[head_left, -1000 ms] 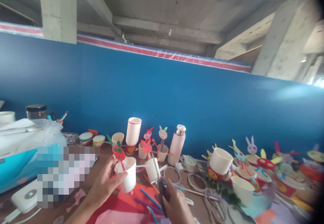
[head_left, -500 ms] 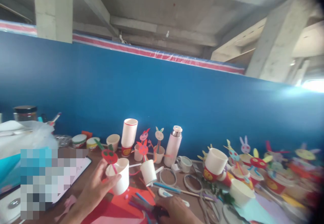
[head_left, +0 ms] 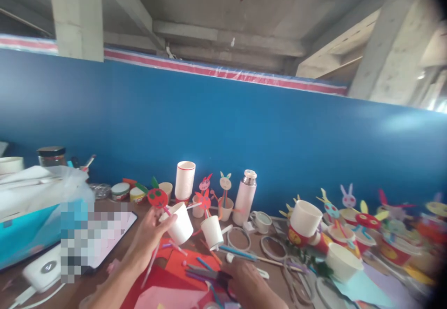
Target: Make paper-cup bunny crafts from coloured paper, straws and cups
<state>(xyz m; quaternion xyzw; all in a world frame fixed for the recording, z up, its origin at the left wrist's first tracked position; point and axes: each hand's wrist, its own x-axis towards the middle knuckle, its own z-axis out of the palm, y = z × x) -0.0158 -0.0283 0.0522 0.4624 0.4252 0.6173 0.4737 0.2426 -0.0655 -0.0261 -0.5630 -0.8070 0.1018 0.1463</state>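
Note:
In my left hand (head_left: 148,234) is a white paper cup (head_left: 181,227), tilted, its rim toward the upper left. A red paper rabbit head (head_left: 158,198) with green ears and eyes stands at the cup's rim on a pink stem, close to my fingers. Lower down, my right hand (head_left: 247,281) is closed around the handle of dark-bladed scissors (head_left: 206,273); the blades point left over red paper (head_left: 181,265). Its fingers are partly hidden. Between the hands, slightly farther back, stands another white cup (head_left: 212,232) with an orange-red paper rabbit.
A stack of paper cups (head_left: 185,181) and a pink thermos (head_left: 245,197) stand along the blue partition (head_left: 223,123). Rolls of tape (head_left: 239,239) lie right of centre. Several cup rabbits (head_left: 337,225) crowd the right side. On the left are a tablet (head_left: 115,239) and a white device (head_left: 44,266).
My left hand has tipped the cup further and shifted slightly right and up in view. The scissors, blurred before, now look sharp under my right hand. The view has shifted slightly left.

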